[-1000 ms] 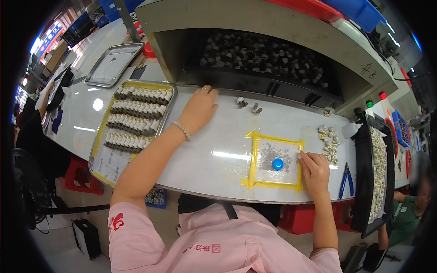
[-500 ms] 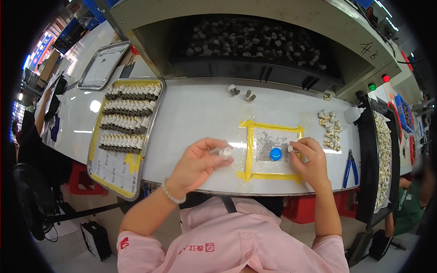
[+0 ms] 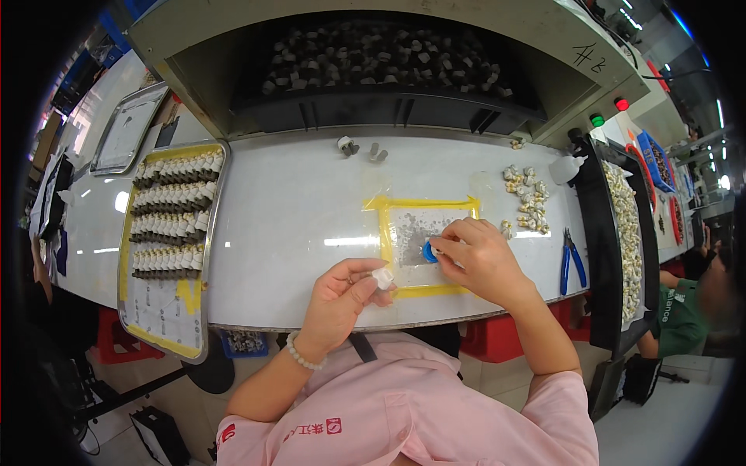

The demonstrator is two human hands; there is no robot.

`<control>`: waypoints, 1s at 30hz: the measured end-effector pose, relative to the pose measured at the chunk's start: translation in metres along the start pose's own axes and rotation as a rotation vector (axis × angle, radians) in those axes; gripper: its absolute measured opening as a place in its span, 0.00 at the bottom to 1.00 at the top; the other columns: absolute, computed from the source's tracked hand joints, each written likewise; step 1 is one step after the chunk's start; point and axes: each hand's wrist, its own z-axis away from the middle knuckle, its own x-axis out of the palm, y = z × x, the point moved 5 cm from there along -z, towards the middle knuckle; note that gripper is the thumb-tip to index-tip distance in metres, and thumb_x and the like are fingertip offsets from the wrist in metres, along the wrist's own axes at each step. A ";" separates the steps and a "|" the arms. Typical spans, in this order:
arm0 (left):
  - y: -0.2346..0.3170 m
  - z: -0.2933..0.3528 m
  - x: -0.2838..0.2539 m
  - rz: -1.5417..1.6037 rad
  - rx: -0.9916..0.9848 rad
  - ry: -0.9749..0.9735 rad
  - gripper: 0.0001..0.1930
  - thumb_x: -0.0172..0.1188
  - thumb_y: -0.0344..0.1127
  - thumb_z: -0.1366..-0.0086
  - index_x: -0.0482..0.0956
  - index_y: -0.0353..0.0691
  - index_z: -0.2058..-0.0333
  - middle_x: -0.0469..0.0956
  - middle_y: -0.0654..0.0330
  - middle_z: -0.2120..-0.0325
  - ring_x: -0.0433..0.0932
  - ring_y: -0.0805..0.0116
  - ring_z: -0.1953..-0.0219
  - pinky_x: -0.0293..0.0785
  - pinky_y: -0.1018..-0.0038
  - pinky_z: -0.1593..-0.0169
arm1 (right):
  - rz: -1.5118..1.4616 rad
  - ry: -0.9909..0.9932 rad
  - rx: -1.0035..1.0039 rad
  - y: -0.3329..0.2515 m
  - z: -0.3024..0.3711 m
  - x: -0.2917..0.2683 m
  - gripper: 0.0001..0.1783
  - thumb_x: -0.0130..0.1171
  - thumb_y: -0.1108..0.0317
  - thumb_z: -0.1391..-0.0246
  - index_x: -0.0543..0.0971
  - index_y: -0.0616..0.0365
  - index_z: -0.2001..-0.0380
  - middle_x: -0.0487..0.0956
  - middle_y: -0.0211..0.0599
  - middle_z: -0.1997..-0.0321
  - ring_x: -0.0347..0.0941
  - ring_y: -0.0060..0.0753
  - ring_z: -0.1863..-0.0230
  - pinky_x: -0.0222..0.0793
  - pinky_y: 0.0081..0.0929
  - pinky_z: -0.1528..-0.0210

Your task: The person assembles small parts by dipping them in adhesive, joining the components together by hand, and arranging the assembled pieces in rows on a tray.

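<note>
My left hand (image 3: 340, 299) is closed in a pinch on a small white plastic fitting (image 3: 382, 278), held just above the bench near its front edge. My right hand (image 3: 486, 262) has its fingertips together over a round blue cap (image 3: 427, 252), pinching a small whitish part, mostly hidden by the fingers. That part is at or touching the cap; I cannot tell which. The cap lies inside a yellow tape frame (image 3: 385, 233) on the bench, where the surface is wet-looking and spotted grey.
At left, a metal tray (image 3: 208, 287) holds rows of white-and-grey fittings. Loose white-and-yellow fittings (image 3: 532, 203) lie at right, near blue-handled pliers (image 3: 573, 268), a white squeeze bottle (image 3: 566, 168) and a long black bin (image 3: 602, 311). A dark bin (image 3: 350, 110) of parts sits under the shelf.
My right hand has moved left, bringing its small part from beside the blue cap to over it. My left hand has come nearer the tape frame with its fitting. The whole view has shifted.
</note>
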 end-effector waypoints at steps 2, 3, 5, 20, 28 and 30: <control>-0.003 -0.002 0.002 0.001 0.018 0.014 0.13 0.52 0.23 0.36 0.73 0.31 0.52 0.79 0.55 0.64 0.78 0.70 0.64 0.76 0.73 0.57 | 0.014 -0.020 0.004 -0.001 -0.002 0.000 0.12 0.63 0.75 0.63 0.81 0.57 0.69 0.75 0.34 0.70 0.72 0.35 0.68 0.68 0.32 0.65; -0.005 -0.003 0.002 -0.011 0.022 0.036 0.13 0.52 0.24 0.36 0.72 0.30 0.52 0.79 0.52 0.64 0.79 0.67 0.66 0.77 0.73 0.59 | 0.024 -0.036 0.004 -0.001 -0.002 0.000 0.12 0.63 0.75 0.63 0.82 0.57 0.69 0.75 0.34 0.71 0.72 0.35 0.68 0.68 0.32 0.64; -0.007 -0.003 0.002 -0.019 0.026 0.060 0.14 0.53 0.25 0.35 0.72 0.30 0.52 0.79 0.49 0.65 0.80 0.65 0.68 0.78 0.72 0.61 | 0.009 -0.019 0.008 -0.001 -0.003 -0.001 0.12 0.63 0.75 0.63 0.82 0.57 0.69 0.75 0.34 0.71 0.72 0.35 0.69 0.68 0.32 0.65; -0.016 -0.008 0.004 -0.033 0.033 0.050 0.12 0.53 0.22 0.37 0.74 0.29 0.55 0.79 0.49 0.64 0.81 0.62 0.67 0.81 0.70 0.61 | -0.567 0.101 0.278 -0.003 0.007 -0.002 0.15 0.63 0.78 0.57 0.81 0.59 0.62 0.77 0.35 0.68 0.73 0.29 0.68 0.68 0.22 0.66; -0.017 -0.009 0.003 -0.038 0.051 0.051 0.12 0.54 0.22 0.37 0.75 0.30 0.55 0.79 0.48 0.64 0.81 0.60 0.67 0.81 0.69 0.62 | -0.783 0.073 0.247 -0.016 0.005 0.003 0.16 0.62 0.77 0.54 0.81 0.59 0.59 0.77 0.35 0.66 0.73 0.28 0.66 0.68 0.22 0.63; -0.018 -0.008 0.002 -0.039 0.058 0.057 0.11 0.54 0.22 0.38 0.76 0.30 0.56 0.79 0.48 0.64 0.81 0.59 0.67 0.81 0.69 0.62 | -0.785 0.046 0.252 -0.018 0.005 0.006 0.16 0.63 0.77 0.53 0.81 0.59 0.58 0.77 0.35 0.66 0.73 0.28 0.65 0.69 0.22 0.63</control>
